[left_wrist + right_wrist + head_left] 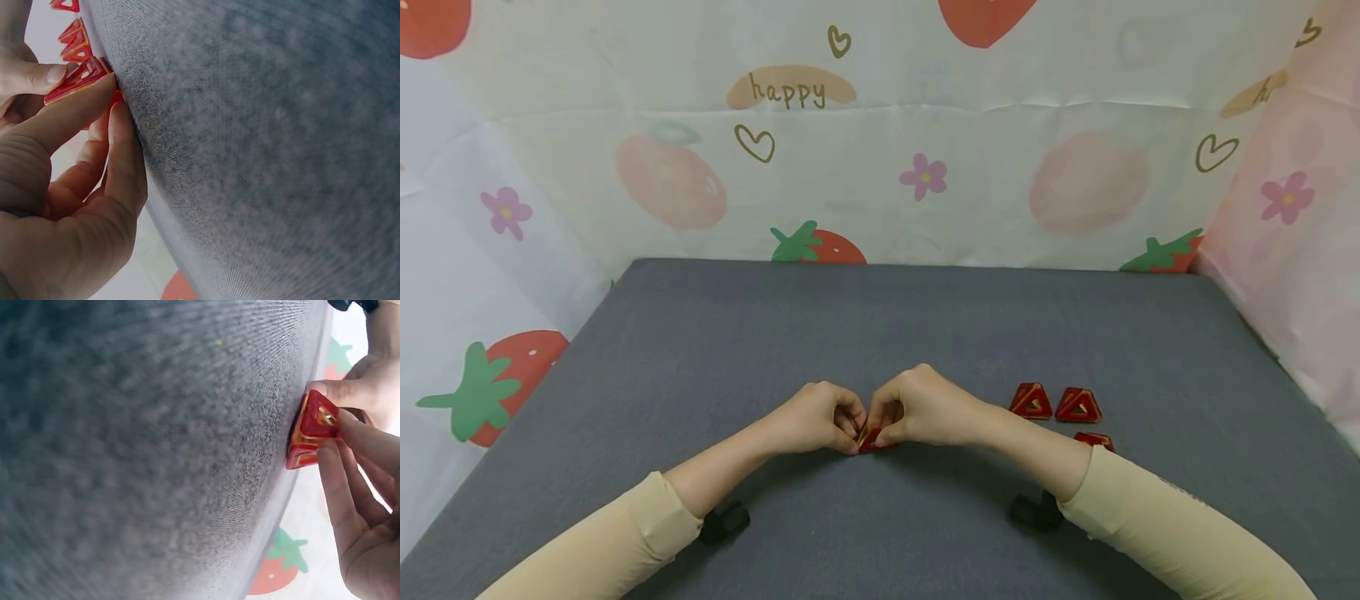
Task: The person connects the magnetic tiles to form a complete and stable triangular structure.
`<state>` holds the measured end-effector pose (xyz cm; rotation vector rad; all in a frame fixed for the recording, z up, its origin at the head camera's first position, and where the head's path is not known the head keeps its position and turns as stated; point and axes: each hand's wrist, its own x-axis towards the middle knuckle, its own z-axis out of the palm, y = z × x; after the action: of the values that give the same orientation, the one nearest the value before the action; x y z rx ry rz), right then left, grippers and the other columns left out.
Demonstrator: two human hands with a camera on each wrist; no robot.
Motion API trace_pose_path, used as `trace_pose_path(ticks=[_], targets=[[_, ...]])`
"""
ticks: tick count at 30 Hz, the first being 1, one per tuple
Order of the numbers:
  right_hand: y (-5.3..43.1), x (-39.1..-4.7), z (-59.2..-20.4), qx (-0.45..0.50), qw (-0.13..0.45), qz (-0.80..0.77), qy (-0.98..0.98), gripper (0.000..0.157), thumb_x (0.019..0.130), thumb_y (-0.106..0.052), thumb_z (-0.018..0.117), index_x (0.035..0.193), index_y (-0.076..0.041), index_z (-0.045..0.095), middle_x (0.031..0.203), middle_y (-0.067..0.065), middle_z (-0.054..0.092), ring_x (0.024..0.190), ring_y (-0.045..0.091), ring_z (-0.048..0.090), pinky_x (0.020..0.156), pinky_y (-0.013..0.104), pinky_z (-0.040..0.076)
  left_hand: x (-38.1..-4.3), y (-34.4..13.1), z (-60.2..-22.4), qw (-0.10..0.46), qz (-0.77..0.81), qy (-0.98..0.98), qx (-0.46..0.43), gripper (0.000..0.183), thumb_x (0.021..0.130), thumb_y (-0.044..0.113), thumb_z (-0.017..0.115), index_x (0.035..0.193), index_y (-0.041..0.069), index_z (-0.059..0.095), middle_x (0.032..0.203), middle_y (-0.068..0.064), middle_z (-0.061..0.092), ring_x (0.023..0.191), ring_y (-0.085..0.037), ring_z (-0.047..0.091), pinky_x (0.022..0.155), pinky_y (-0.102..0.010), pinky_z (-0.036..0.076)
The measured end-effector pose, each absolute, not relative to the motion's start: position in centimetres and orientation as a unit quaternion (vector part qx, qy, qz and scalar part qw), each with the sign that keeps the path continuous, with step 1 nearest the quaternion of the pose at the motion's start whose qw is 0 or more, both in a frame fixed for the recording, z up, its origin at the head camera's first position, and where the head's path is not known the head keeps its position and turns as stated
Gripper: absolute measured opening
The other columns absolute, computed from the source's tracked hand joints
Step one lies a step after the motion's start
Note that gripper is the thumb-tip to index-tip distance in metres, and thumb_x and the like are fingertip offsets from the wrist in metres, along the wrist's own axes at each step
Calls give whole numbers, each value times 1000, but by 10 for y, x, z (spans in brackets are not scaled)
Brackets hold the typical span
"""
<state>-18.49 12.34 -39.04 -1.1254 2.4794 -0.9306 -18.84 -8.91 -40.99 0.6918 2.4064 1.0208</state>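
Both hands meet near the middle of the table over a small red triangular piece (870, 440) with gold-orange edges and a cut-out centre. In the right wrist view, two joined triangular faces (320, 417) of it show, standing close on the grey cloth. My left hand (822, 418) pinches its left edge between thumb and curled fingers. From the right, my right hand (928, 408) pinches it, thumb low in front and fingers behind. The fingers cover part of the piece in the head view.
Right of the right hand stand similar red pieces (1032, 402), (1078, 406), with another red piece (1094, 440) partly hidden by the right sleeve (1150, 508). Grey cloth (865, 517) covers the table. A printed fabric backdrop (850, 183) rises behind and at the sides.
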Motion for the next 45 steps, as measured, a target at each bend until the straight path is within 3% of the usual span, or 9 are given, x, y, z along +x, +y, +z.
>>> trace_pose_path(ticks=[12,25,33,40,45], targets=[[123,-185,-393,-367,96,-311,872,17,80,-14,82,82,-17,65,74,-5,68,62,1,60,57,18,50,-185,-89,-410,202,358,871,268,26,72,15,88,90,7,70,83,-2,72,72,-6,65,64,-20,53],[123,-185,-394,-361,103,-331,866,20,78,-17,83,82,-15,64,73,-3,69,61,0,59,56,19,50,-182,-89,-412,179,352,874,282,18,77,11,83,90,7,70,86,-4,71,69,-5,65,59,-19,51],[128,-185,-397,-345,123,-329,870,29,76,-22,85,91,-16,62,79,-6,68,68,2,61,62,20,51,-180,-88,-412,174,349,877,281,16,78,9,81,89,8,70,89,-5,69,68,-5,64,57,-20,51],[129,-186,-398,-340,142,-345,863,30,80,-17,82,105,-14,64,85,-1,74,66,0,64,60,20,54,-178,-87,-411,169,357,876,276,15,79,8,80,91,7,70,86,-3,70,68,-6,64,56,-20,51],[129,-186,-399,-342,150,-351,859,28,82,-17,80,106,-14,66,84,-1,74,64,0,65,59,20,54,-176,-86,-410,156,360,880,266,13,83,15,79,92,7,72,82,-2,74,66,-4,64,56,-20,51]])
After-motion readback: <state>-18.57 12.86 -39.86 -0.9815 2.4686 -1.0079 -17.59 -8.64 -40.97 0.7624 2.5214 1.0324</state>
